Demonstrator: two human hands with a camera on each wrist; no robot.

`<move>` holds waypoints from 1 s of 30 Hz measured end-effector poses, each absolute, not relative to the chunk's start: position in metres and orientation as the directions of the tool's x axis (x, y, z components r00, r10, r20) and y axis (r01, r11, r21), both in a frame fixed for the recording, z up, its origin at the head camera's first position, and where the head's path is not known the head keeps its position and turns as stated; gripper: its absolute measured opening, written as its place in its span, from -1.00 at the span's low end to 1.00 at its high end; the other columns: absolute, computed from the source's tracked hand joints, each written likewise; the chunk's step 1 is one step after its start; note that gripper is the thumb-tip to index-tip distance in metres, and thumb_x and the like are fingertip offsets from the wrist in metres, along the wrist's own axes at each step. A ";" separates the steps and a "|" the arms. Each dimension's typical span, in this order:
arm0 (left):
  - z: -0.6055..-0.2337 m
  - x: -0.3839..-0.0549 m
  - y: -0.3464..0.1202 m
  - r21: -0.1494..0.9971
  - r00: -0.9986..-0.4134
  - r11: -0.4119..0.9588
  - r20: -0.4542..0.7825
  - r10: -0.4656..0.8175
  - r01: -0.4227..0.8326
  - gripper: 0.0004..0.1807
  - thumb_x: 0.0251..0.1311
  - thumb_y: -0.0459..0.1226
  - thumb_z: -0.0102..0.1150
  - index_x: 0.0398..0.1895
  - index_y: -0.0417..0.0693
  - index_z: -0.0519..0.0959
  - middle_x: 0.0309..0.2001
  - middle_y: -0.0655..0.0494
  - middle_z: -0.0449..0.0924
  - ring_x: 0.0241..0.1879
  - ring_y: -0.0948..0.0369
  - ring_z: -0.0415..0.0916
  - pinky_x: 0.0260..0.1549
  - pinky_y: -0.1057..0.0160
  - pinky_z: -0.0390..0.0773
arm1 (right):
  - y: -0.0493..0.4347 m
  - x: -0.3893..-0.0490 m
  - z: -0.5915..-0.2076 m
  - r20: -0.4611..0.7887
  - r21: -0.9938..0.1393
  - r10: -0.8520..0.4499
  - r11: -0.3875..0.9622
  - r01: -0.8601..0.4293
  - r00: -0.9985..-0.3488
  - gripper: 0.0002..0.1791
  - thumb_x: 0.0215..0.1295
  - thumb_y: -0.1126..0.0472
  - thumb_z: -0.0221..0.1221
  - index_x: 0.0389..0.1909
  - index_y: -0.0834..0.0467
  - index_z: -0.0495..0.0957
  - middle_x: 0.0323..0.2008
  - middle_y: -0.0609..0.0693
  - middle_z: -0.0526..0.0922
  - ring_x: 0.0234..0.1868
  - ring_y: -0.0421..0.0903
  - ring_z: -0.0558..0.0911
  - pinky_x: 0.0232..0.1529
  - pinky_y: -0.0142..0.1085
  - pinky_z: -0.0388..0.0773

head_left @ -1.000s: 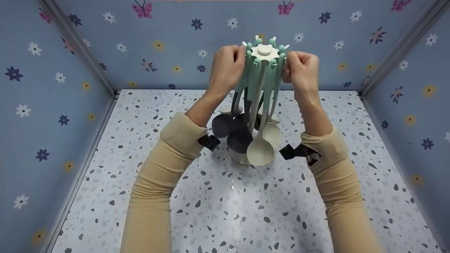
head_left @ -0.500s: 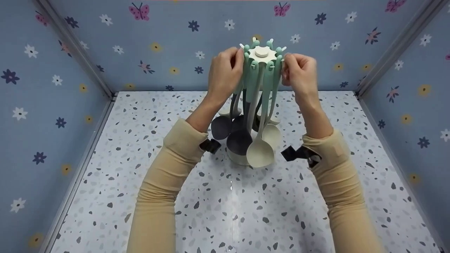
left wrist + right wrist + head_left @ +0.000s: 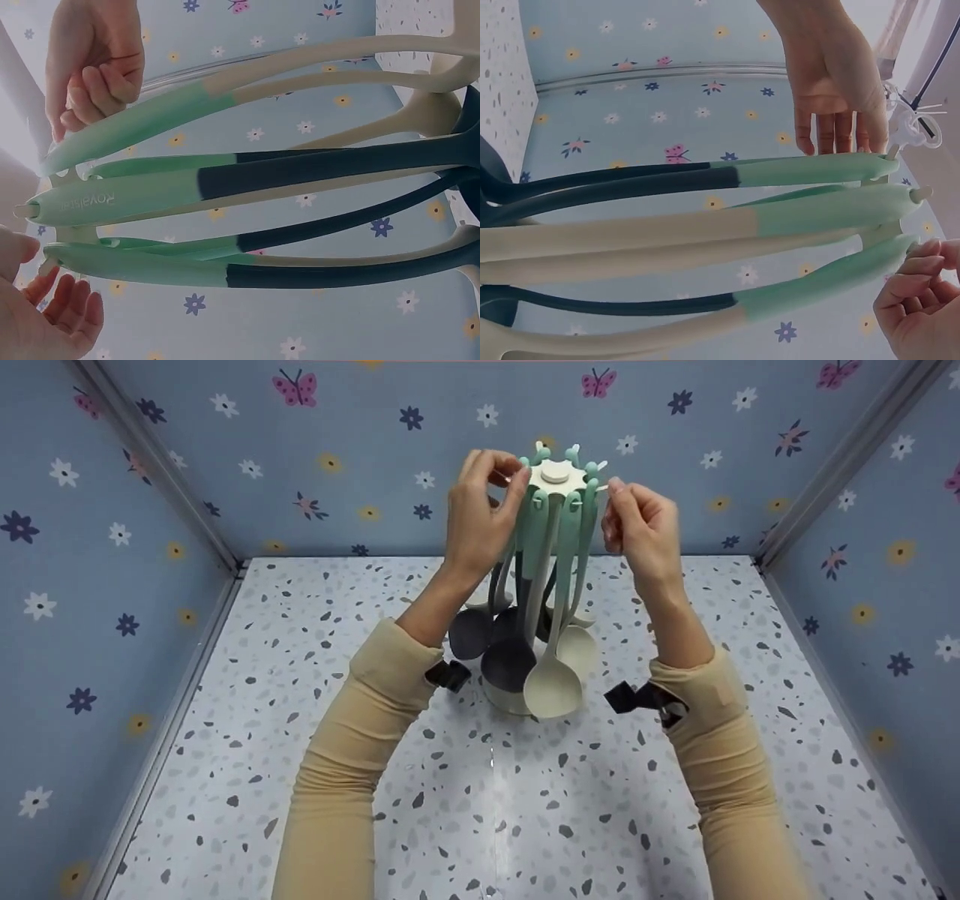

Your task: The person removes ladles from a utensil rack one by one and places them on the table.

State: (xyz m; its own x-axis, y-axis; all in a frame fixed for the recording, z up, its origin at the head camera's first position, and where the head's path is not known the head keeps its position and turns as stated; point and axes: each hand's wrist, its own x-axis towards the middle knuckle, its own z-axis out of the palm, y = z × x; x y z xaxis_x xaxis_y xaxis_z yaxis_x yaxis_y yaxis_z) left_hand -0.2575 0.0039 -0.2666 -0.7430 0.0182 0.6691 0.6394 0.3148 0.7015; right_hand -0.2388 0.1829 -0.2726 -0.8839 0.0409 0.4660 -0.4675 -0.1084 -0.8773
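Observation:
A rotating utensil rack (image 3: 555,474) with a cream top stands upright, hung with ladles and other kitchen utensils with mint-green handles. At its left side my left hand (image 3: 480,514) has thumb and index finger on either side of a hook tip (image 3: 49,266) poking through a handle's hole; its other fingers are loosely bent. My right hand (image 3: 643,525) pinches the opposite hook tip (image 3: 913,249) between thumb and index, the rest of its fingers curled. A cream ladle (image 3: 553,687) and a dark ladle (image 3: 508,664) hang at the front. The rack's base is partly hidden behind them.
The rack stands on a white speckled table (image 3: 480,810). Blue flowered walls (image 3: 420,450) close in the back and both sides, the back one close behind the rack.
The left hand's thumb and fingers have spread apart somewhat at the rack's hook. The right hand has loosened slightly, now with its thumb at the hook tip. The head view has shifted slightly.

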 end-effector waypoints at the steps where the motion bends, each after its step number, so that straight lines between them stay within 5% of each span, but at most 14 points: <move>1: -0.267 -0.257 0.004 0.697 -0.739 0.315 0.673 0.023 0.644 -0.83 0.20 -0.28 0.02 -0.30 -0.25 0.49 -0.30 0.03 0.41 -0.29 0.24 0.39 -0.44 0.44 0.42 | 0.184 -0.238 -0.275 0.472 -0.875 0.041 -0.103 -0.474 -0.881 -0.63 0.29 0.31 -0.02 -0.74 0.26 0.34 -0.80 0.02 0.30 -0.81 -0.19 0.23 -0.80 -0.46 0.14; 8: -0.267 -0.255 0.001 0.702 -0.730 0.253 0.683 0.024 0.666 -0.81 0.15 -0.30 0.10 -0.25 -0.28 0.56 -0.28 0.00 0.50 -0.27 0.26 0.47 -0.33 0.42 0.52 | 0.193 -0.235 -0.295 0.461 -0.880 0.057 -0.100 -0.465 -0.885 -0.72 0.28 0.29 0.02 -0.64 0.26 0.37 -0.74 0.05 0.34 -0.78 -0.18 0.24 -0.80 -0.47 0.13; 19: -0.269 -0.255 0.000 0.733 -0.749 0.185 0.661 0.032 0.655 -0.82 0.13 -0.32 0.13 -0.27 -0.28 0.58 -0.31 -0.01 0.53 -0.29 0.25 0.49 -0.33 0.42 0.53 | 0.195 -0.215 -0.325 0.554 -0.826 0.084 0.175 -0.536 -0.828 -0.96 0.22 0.40 0.04 -0.38 0.32 0.41 -0.56 0.03 0.46 -0.67 -0.18 0.37 -0.70 -0.50 0.33; 24: -0.271 -0.256 0.000 0.735 -0.750 0.181 0.661 0.026 0.653 -0.82 0.12 -0.33 0.13 -0.28 -0.29 0.58 -0.31 -0.01 0.53 -0.30 0.25 0.50 -0.34 0.43 0.53 | 0.195 -0.205 -0.337 0.534 -0.821 0.051 0.271 -0.503 -0.844 -0.80 0.14 0.43 0.11 -0.28 0.50 0.39 -0.39 0.17 0.51 -0.47 -0.11 0.49 -0.51 -0.46 0.47; 30: -0.271 -0.258 0.000 0.739 -0.752 0.173 0.659 0.020 0.651 -0.83 0.10 -0.35 0.15 -0.29 -0.31 0.58 -0.32 -0.02 0.54 -0.31 0.24 0.51 -0.34 0.42 0.54 | 0.196 -0.203 -0.356 0.511 -0.814 0.011 0.329 -0.479 -0.860 -0.71 0.08 0.43 0.18 -0.18 0.49 0.42 -0.27 0.32 0.51 -0.27 0.06 0.52 -0.32 -0.41 0.49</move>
